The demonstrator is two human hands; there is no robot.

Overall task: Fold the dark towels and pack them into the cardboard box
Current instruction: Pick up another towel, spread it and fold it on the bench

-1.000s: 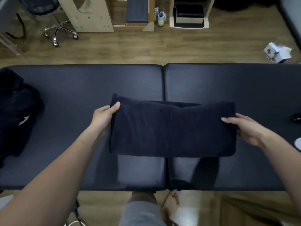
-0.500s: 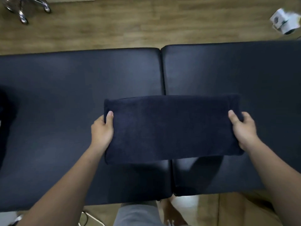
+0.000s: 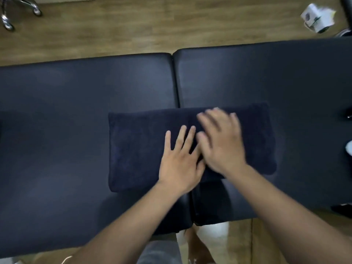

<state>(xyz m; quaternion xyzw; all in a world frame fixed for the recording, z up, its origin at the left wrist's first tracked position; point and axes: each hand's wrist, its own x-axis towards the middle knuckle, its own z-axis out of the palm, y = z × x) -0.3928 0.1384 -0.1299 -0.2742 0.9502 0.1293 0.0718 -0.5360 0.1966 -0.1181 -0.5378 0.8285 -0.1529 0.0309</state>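
A dark navy towel (image 3: 137, 147), folded into a long rectangle, lies flat across the seam of the black padded table (image 3: 76, 111). My left hand (image 3: 179, 161) rests palm down on the towel's middle with fingers spread. My right hand (image 3: 222, 143) lies flat just to its right, also palm down with fingers apart, blurred by motion. Neither hand grips the cloth. No cardboard box is in view.
Wooden floor runs beyond the table's far edge. A white box-like object (image 3: 318, 18) sits on the floor at the upper right, and chair casters (image 3: 21, 10) show at the upper left. My legs and bare feet (image 3: 194, 244) stand below the table's near edge.
Both hands let go of the towel's two ends and moved inward onto its middle, palms flat. The towel now lies on the table. The camera tilted down, losing the dark pile at left.
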